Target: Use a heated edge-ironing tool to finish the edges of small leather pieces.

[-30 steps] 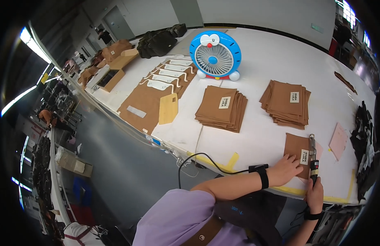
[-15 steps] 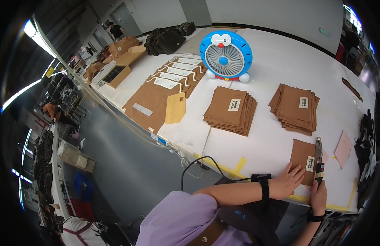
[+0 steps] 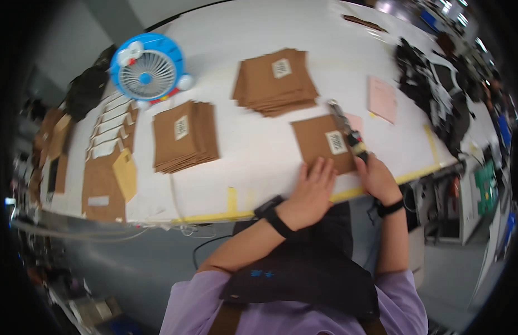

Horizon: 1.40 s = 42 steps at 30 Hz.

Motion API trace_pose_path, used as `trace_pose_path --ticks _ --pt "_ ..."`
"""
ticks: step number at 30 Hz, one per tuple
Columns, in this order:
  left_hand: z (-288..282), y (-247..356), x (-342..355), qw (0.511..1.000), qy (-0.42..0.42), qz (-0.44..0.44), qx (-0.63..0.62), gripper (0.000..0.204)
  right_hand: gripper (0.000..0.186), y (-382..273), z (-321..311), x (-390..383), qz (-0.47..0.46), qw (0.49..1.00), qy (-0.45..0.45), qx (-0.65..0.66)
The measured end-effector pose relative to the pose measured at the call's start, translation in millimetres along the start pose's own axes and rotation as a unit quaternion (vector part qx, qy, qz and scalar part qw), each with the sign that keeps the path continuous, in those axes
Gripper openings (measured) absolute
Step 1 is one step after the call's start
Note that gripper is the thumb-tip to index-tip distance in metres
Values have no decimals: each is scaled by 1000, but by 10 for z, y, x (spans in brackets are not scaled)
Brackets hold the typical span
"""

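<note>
A single brown fabric panel (image 3: 314,137) with a white printed label (image 3: 336,143) lies on the white table, close to its front edge. Flat on the panel's lower left part rest the fingers of my left hand (image 3: 310,194), stretched out and holding nothing. My right hand (image 3: 380,180) is wrapped round the dark handle of a slim hand tool (image 3: 341,120), which has a silver metal end and a pale yellow band. The tool lies along the panel's right edge, its metal end pointing away from me. What the metal end does to the fabric cannot be made out.
Two stacks of labelled brown panels, the farther stack (image 3: 270,84) and the left stack (image 3: 200,139), stand beyond. A blue fan (image 3: 146,78), white-strapped brown pieces (image 3: 109,128) and a tan card (image 3: 125,173) are left. Pink card (image 3: 382,99) and dark garments (image 3: 415,72) are right.
My view has swung to the right, so the table things appear farther left. Both hands keep their places, the left on the brown panel and the right on the tool.
</note>
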<state>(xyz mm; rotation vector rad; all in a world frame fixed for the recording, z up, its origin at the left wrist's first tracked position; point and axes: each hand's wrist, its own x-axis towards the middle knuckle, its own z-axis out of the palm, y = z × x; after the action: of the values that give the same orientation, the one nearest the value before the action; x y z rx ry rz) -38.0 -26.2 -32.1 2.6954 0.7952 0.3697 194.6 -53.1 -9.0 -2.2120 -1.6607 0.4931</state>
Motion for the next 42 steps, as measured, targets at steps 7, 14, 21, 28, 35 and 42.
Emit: trace_pose_path --ticks 7,14,21,28,35,42 --pt "-8 14 92 998 -41 35 31 79 40 -80 -149 -750 81 996 -29 -10" --pt "-7 75 71 998 -39 33 41 78 42 -66 -170 -555 62 997 -7 -46" --pt "-12 19 76 998 -37 36 41 79 40 -13 -129 -422 61 997 -10 -54" --pt "-41 20 61 997 -44 39 46 78 37 -124 -324 -1228 79 989 -37 -119" --pt "-42 27 96 998 -37 49 27 79 37 -49 -196 -522 20 992 9 -127" --pt "-32 7 46 997 -45 38 44 80 38 -166 -237 -746 70 992 -34 -102"
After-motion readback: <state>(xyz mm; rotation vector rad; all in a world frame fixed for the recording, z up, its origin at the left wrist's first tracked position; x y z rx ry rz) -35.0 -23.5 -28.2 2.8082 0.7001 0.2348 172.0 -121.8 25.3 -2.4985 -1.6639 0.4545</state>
